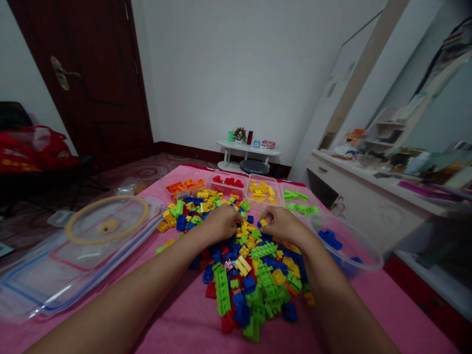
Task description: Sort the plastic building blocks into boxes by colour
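Note:
A heap of toy building bricks (263, 282) in yellow, green, blue, red and orange spreads over the pink cloth (177, 300). My left hand (223, 223) reaches into its far part, fingers curled down among the pieces; whatever they hold is hidden. Opposite it, my right hand (282, 223) is closed, with a yellow brick (263, 222) at its fingertips. Nearer to me lie a long green brick (221, 289) and a pale yellow brick (243, 265).
Along the far edge stand clear boxes: orange bricks (184, 186), red bricks (228, 182), yellow bricks (262, 191) and green bricks (298, 201). A round clear tub (376, 260) with blue bricks is at right. Stacked clear lids (73, 275) lie left. A white dresser (368, 191) stands beyond.

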Tool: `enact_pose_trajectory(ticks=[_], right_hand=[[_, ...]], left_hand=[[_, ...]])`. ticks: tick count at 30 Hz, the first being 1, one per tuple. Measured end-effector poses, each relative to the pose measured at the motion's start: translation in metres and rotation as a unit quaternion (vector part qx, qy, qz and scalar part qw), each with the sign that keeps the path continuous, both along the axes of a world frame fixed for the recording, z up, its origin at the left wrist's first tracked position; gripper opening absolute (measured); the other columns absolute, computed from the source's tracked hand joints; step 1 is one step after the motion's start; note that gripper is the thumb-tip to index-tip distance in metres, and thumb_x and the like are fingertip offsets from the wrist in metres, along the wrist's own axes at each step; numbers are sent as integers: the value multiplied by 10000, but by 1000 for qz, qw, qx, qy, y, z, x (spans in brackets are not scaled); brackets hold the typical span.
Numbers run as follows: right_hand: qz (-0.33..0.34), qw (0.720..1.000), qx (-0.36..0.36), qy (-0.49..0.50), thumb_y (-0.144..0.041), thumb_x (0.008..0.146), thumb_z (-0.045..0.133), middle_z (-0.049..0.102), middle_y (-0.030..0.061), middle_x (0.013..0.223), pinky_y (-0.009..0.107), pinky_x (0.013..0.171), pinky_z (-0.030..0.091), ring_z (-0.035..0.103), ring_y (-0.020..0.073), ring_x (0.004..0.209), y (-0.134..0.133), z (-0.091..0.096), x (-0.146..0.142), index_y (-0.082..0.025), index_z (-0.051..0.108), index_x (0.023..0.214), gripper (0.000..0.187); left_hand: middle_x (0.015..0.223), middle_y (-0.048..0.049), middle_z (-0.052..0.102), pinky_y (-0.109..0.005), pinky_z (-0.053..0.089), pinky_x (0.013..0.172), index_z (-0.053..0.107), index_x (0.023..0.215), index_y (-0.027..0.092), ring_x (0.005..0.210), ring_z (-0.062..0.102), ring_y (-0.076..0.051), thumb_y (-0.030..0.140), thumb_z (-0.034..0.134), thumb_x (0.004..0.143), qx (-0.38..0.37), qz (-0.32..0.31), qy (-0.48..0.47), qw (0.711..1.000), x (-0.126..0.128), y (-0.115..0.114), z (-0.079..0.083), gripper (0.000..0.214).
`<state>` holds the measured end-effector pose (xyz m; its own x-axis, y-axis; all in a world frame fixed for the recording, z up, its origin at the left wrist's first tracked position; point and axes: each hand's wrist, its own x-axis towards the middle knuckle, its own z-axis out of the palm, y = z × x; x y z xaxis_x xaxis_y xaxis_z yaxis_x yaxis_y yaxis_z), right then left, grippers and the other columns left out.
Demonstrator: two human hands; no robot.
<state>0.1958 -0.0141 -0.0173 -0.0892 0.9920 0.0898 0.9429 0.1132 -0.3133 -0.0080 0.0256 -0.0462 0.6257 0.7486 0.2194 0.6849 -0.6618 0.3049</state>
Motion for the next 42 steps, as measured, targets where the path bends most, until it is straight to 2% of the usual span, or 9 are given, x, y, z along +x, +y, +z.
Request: enact_pose_trajectory(ticks=[3,7,17,23,25,28,33,37,42], right_hand=[[40,998,32,39,-171,607,586,583,-3,739,215,557,332,502,123,651,-5,7,-9,-167,581,859,252],[121,991,-40,38,-204,573,673,584,-13,772,210,554,321,502,122,667,-11,5,-25,-183,580,859,301],[93,992,-44,-67,-260,590,673,624,2,806,234,561,279,537,155,703,-19,-2,-44,-249,616,923,338],[99,993,-46,-52,-254,615,634,633,8,777,237,571,311,546,153,687,-14,-5,-39,-247,667,865,252],[87,996,-27,-13,-198,615,602,609,2,701,231,549,314,532,138,637,-11,-8,-40,-218,658,811,205],[47,991,0,129,-172,644,557,557,-21,605,215,498,335,512,119,546,-8,-9,-45,-186,604,806,170],[45,894,-10,446,-373,718,592,596,-10,752,216,450,429,574,122,548,-9,-7,-59,-186,505,997,347],[69,902,29,424,-386,706,620,608,0,815,207,443,407,536,101,523,-10,-6,-62,-188,549,1044,398],[62,933,50,351,-328,751,543,598,-10,704,207,510,384,533,123,597,-13,-5,-71,-166,595,809,180]], left_hand=[[848,-31,714,-237,466,691,722,913,204,751,626,-171,135,557,638,-34,-6,-32,999,-5,5,4,327],[804,-36,718,-216,465,644,721,907,144,677,624,-150,109,509,633,-74,-23,-96,992,-9,4,16,348],[684,-21,652,-200,450,492,671,946,93,521,551,-101,234,529,720,-224,35,-287,931,-9,22,3,301],[566,37,555,-175,400,464,695,918,117,503,488,-84,312,649,660,-221,-15,-221,950,-27,30,1,327],[539,54,531,-173,392,460,687,947,116,486,473,-76,259,710,589,-231,-12,-225,947,-29,29,3,386],[581,31,574,-207,465,514,672,935,99,507,518,-81,266,727,600,-274,17,-325,905,-25,24,9,378],[653,-33,646,-249,527,570,664,872,97,567,601,-116,392,766,585,-311,26,-425,849,-13,10,24,424],[640,-37,652,-216,500,532,680,858,100,562,606,-119,472,621,729,-280,-11,-372,885,-12,1,32,399],[760,-59,693,-217,492,569,678,979,130,651,639,-147,435,549,789,-100,30,-341,934,-24,3,49,382]])
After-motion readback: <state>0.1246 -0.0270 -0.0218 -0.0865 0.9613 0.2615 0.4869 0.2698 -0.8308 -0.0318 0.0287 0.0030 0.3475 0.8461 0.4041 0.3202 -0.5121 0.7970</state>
